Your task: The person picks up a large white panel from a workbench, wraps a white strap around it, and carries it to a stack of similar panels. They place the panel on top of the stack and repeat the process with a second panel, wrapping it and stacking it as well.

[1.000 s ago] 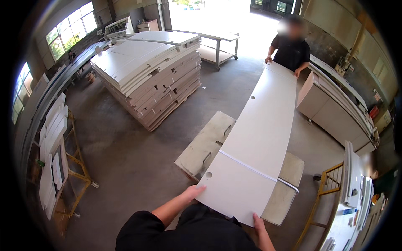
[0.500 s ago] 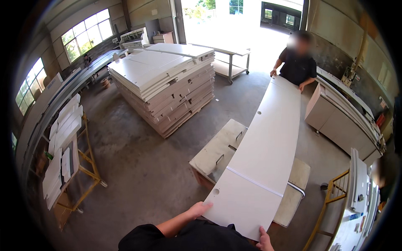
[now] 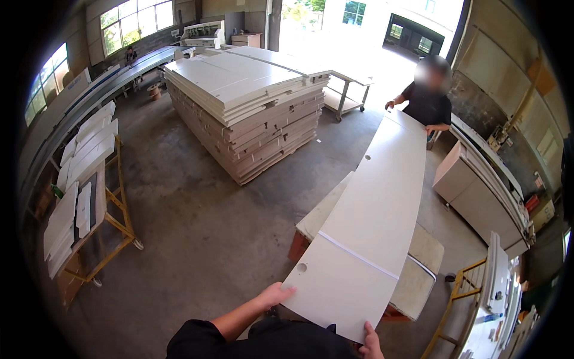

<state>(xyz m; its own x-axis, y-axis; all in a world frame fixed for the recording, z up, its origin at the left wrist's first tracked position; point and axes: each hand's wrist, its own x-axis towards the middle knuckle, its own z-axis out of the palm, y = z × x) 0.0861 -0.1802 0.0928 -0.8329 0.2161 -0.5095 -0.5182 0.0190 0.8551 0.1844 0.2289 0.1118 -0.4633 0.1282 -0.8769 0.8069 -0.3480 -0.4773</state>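
Note:
A long white panel [image 3: 376, 203] stretches away from me, with a round hole near each end and a pale strip [image 3: 359, 255] across its near part. At the near end my left hand [image 3: 276, 296] grips the left edge, thumb on top and fingers hidden beneath. My right hand [image 3: 371, 342] holds the near right corner, its thumb over the top face. A co-worker [image 3: 427, 99] in a dark shirt stands at the far end with both hands at its edges. Below the panel is a low padded bench [image 3: 418, 269], mostly covered by it.
A tall stack of panels [image 3: 251, 131] rises at the left centre, with a wheeled table [image 3: 347, 96] behind it. Yellow-framed carts loaded with boards stand at far left [image 3: 122, 212] and lower right [image 3: 460, 293]. A long cabinet [image 3: 478, 185] lines the right side.
The panel has shifted left over the bench, covering the metal handles that showed on its left part. Both my hands have moved left with it, still gripping. My view has also shifted.

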